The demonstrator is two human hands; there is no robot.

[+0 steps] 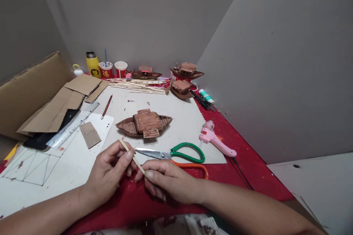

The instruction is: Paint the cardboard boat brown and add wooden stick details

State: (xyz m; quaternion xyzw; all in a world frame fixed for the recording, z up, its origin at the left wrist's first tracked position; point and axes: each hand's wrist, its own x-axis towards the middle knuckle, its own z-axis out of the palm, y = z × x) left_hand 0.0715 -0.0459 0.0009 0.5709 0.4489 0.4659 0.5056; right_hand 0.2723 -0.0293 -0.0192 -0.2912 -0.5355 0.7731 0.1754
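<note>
Between my hands is a short, pale wooden stick (137, 163), slanting down to the right. My left hand (111, 167) pinches it near its upper end, thumb on top. The lower end sits between the thumb and fingers of my right hand (168, 180). Just beyond my hands lie scissors (162, 155) with one green and one orange handle, blades pointing left. Past them a small brown model boat (147, 122) with a covered cabin rests on the white board (176, 108). A flat piece juts from each side of its cabin.
A pink glue gun (213, 139) lies right, its cord trailing over the red cloth (242, 154). Thin sticks (143, 86) and more model boats (183, 88) are at the back. Left are cardboard pieces (57, 108), a clear ruler (73, 126) and a pencil (107, 106).
</note>
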